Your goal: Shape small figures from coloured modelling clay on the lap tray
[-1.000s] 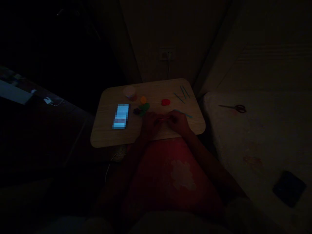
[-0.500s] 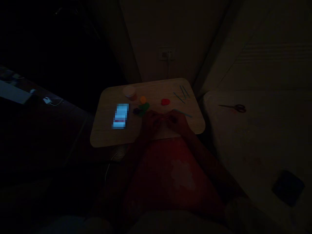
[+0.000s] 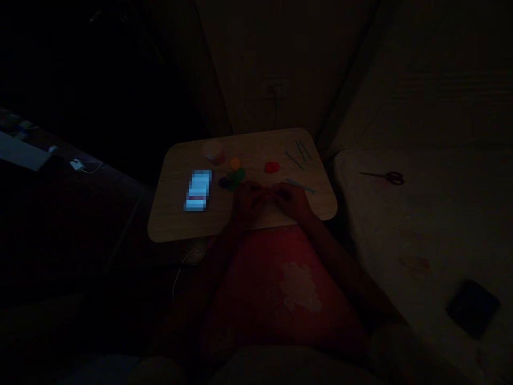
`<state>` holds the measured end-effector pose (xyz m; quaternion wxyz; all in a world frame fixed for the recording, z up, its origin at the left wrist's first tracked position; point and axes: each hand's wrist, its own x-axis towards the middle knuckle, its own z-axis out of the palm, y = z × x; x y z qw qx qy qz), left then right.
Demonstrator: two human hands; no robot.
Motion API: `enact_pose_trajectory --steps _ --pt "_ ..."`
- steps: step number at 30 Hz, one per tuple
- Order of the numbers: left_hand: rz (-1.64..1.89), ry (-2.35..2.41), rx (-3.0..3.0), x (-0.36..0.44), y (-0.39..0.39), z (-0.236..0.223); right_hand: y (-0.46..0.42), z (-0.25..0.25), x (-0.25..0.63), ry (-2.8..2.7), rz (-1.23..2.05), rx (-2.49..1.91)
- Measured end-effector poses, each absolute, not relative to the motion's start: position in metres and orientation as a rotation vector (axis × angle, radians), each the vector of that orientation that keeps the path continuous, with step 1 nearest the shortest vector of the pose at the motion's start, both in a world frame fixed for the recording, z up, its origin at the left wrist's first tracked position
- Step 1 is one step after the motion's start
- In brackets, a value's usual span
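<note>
The room in the head view is very dark, with a wall socket (image 3: 275, 88) straight beyond the red lump (image 3: 272, 167), which rests on a pale wooden counter (image 3: 168, 224). Over the last second hardly anything has shifted: both hands have stayed nearer the person than the red lump, and the loose pieces lie where they were, so the work seems confined to small movements of the fingertips. The left hand (image 3: 249, 200) and the right hand (image 3: 292, 199) face each other with bent fingers, and both appear to pinch a small red piece (image 3: 267, 193) between them, just on the near side of the red lump; its exact shape is too dim to tell. Left of the red lump are an orange piece (image 3: 234, 164), green pieces (image 3: 239, 175), a dark piece (image 3: 224, 183), a tub (image 3: 214, 152) and, farther off, a glowing phone (image 3: 198, 190) with a blurred screen. Right of it lie some thin sticks (image 3: 303, 151) and, closer to the person, a pale blue stick (image 3: 300, 185). Well to the right of the red lump, scissors (image 3: 387, 176) and a dark square thing (image 3: 473, 308) lie on a bed (image 3: 380, 230).
</note>
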<state>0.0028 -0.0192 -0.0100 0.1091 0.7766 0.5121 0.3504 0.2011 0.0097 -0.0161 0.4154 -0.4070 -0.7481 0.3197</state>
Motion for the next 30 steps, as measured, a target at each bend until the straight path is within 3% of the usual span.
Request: enact_pose_trajectory --steps 30 --pt "1.247 1.363 2.091 0.002 -0.0192 -0.0065 0.009 -0.0115 0.1975 -1.87 0.775 -1.085"
